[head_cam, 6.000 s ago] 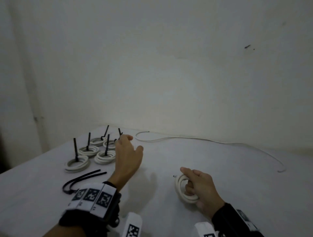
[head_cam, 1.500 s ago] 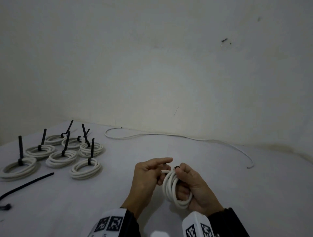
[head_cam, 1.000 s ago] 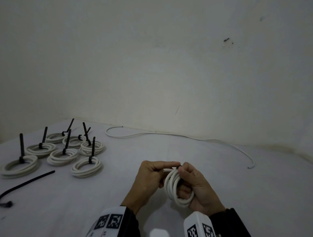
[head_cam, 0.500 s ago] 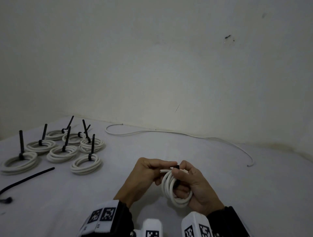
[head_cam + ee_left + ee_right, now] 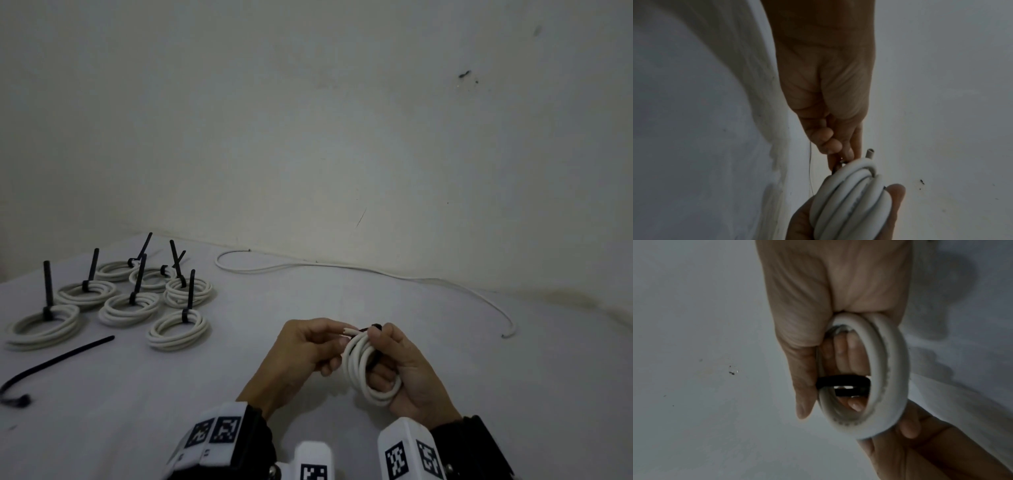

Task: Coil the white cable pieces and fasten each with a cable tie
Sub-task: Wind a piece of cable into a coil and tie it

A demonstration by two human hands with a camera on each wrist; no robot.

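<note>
My right hand (image 5: 402,371) grips a coil of white cable (image 5: 359,371) upright just above the table, with its fingers through the ring. A black cable tie (image 5: 842,381) crosses the coil's opening and shows at the top of the coil (image 5: 375,327). My left hand (image 5: 308,349) is against the coil's left side. Its thumb and forefinger pinch a thin dark strip, the tie's end (image 5: 836,166), beside the cable's cut end (image 5: 869,153). In the right wrist view the coil (image 5: 890,369) sits in the right palm and the left hand's fingers (image 5: 908,428) support it from behind.
Several finished coils (image 5: 128,306) with upright black tie tails lie at the left of the white table (image 5: 171,411). A loose black tie (image 5: 51,365) lies near the left edge. A long uncoiled white cable (image 5: 342,267) runs along the wall at the back.
Six seconds ago my left hand was open near the finished coils; it now pinches the tie at the coil held by my right hand. Over the last second both hands barely moved.
</note>
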